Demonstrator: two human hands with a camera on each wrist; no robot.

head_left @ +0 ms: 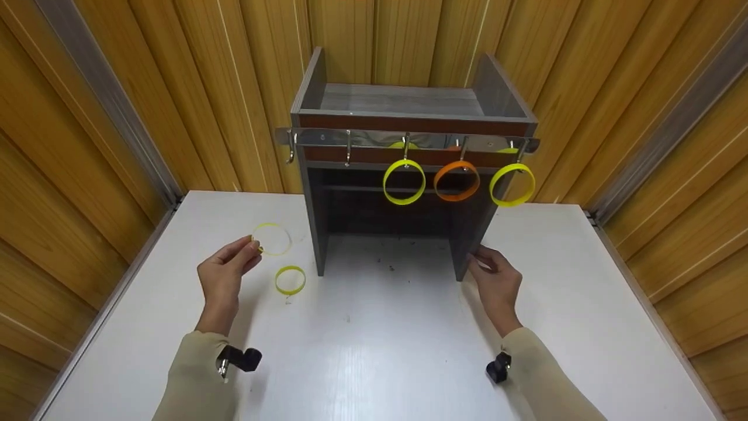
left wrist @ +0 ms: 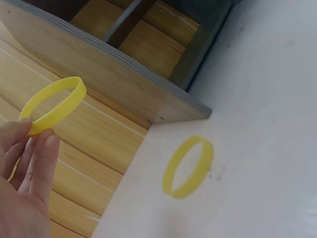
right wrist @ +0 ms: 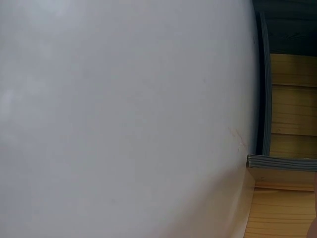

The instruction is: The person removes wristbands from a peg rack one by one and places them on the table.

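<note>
In the head view my left hand [head_left: 225, 269] pinches a thin yellow ring-shaped band [head_left: 272, 239] between thumb and fingers, above the white table. The left wrist view shows this held band [left wrist: 54, 105] tilted over the fingertips. Another yellow band [head_left: 290, 280] lies on the table beside it, near the grey shelf unit [head_left: 318, 234]. My right hand [head_left: 497, 286] touches the outer side of the shelf's right panel, low down, with its fingers bent. Only a sliver of a right finger [right wrist: 312, 225] appears in the right wrist view; most of that hand is hidden there.
A metal hook rail [head_left: 374, 139] crosses the shelf's front. From its hooks hang a yellow band [head_left: 386, 190], an orange band [head_left: 457, 197] and another yellow band [head_left: 512, 203]. Two hooks at the left hold nothing. Wood-patterned walls [head_left: 251, 105] enclose the white table [head_left: 362, 351].
</note>
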